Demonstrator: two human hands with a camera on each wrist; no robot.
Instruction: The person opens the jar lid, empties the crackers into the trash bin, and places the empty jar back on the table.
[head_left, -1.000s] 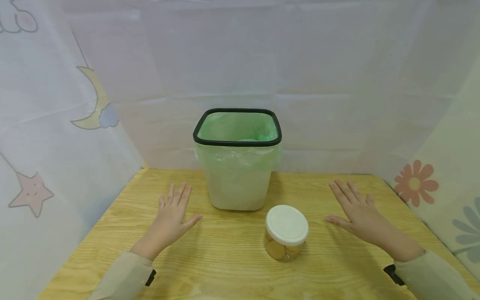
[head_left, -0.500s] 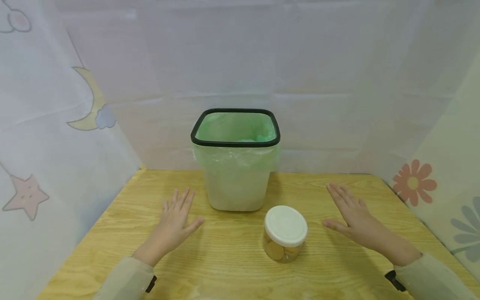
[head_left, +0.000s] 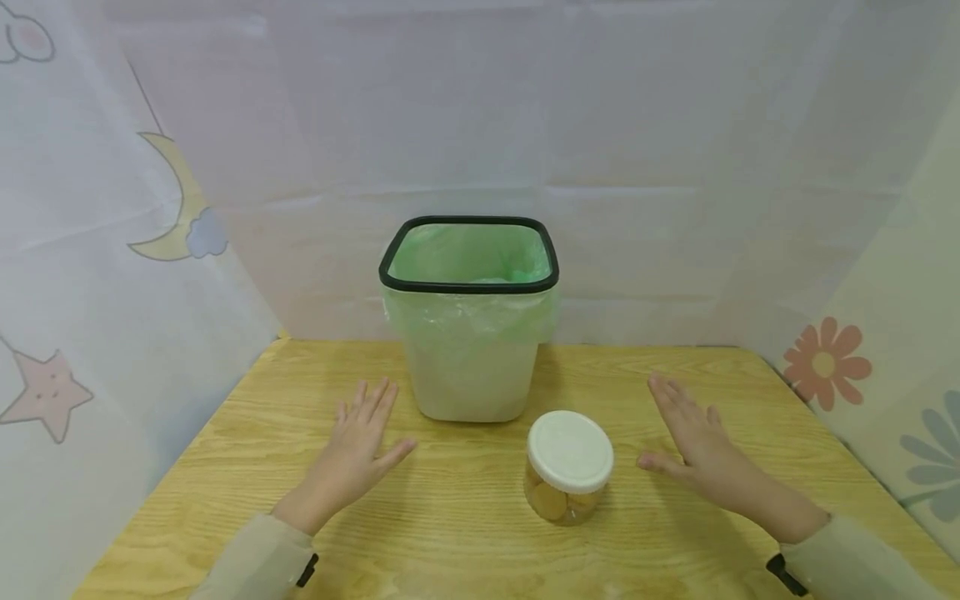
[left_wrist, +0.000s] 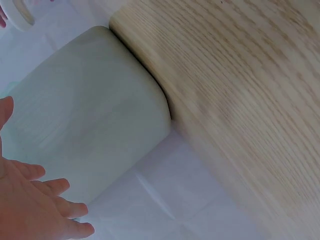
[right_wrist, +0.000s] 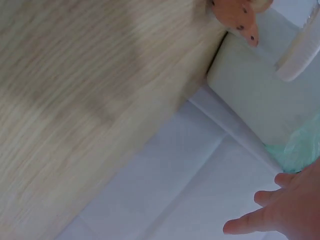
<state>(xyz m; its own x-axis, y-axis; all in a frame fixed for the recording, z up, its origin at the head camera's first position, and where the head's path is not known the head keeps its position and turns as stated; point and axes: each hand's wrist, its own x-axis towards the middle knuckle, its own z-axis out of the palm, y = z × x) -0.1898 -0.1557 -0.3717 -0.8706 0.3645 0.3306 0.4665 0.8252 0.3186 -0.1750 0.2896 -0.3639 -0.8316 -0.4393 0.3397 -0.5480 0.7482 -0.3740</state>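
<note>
My left hand point(head_left: 356, 454) is held over the left part of the table, fingers straight and thumb out, with nothing in it. On the other side my right hand point(head_left: 697, 450) has its fingers extended and its thumb pointing at a clear jar point(head_left: 566, 508), which it does not touch. The jar stands upright under a white lid point(head_left: 570, 450), and round tan biscuits point(head_left: 549, 502) show through its wall. Behind it is a pale bin point(head_left: 468, 375) lined with a green bag point(head_left: 472, 250). In the left wrist view, spread fingers point(left_wrist: 60, 187) appear in front of the bin's side.
A black rim point(head_left: 471, 288) clamps the bag around the bin's mouth. Both bin and jar stand on a wooden table point(head_left: 442, 533). Printed cloth point(head_left: 622, 150) hangs behind the table and along both sides, close to its edges.
My left hand has shifted rightward and my right hand leftward, both a little closer to the jar. The right hand has turned more edge-on. The head view has shifted slightly; bin and jar stay put.
</note>
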